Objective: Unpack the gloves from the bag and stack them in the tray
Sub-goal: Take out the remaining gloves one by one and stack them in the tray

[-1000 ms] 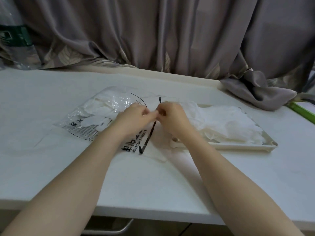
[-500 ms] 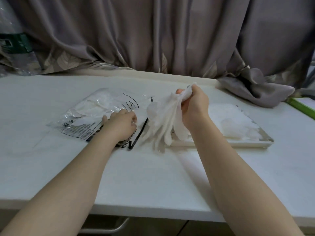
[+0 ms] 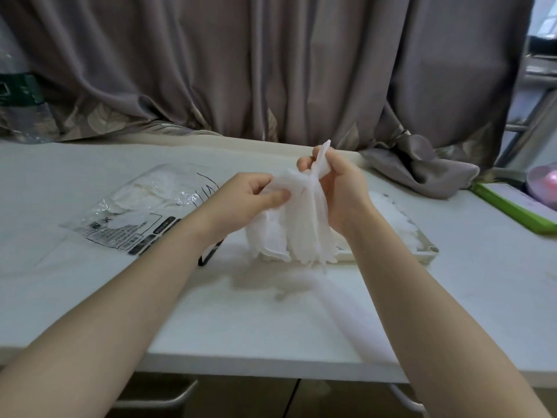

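Note:
A bunch of thin white gloves (image 3: 301,230) hangs above the table's middle, fingers pointing down. My right hand (image 3: 340,194) grips the bunch at its top, with a cuff sticking up past my fingers. My left hand (image 3: 256,197) pinches the bunch's left side between thumb and fingers. The clear printed bag (image 3: 141,212) lies flat on the table to the left, with white gloves still inside. Behind my right hand sits the pale tray (image 3: 428,251), holding a layer of white gloves (image 3: 398,215).
A grey curtain hangs behind the table and a fold of it (image 3: 422,170) lies on the back right corner. A green-edged board (image 3: 518,209) and a pink object (image 3: 545,185) sit at far right. A water bottle (image 3: 21,92) stands at far left.
My right hand lifted a bunch of gloves out of the bag and up. My left hand left the bag and came over to pinch the bunch.

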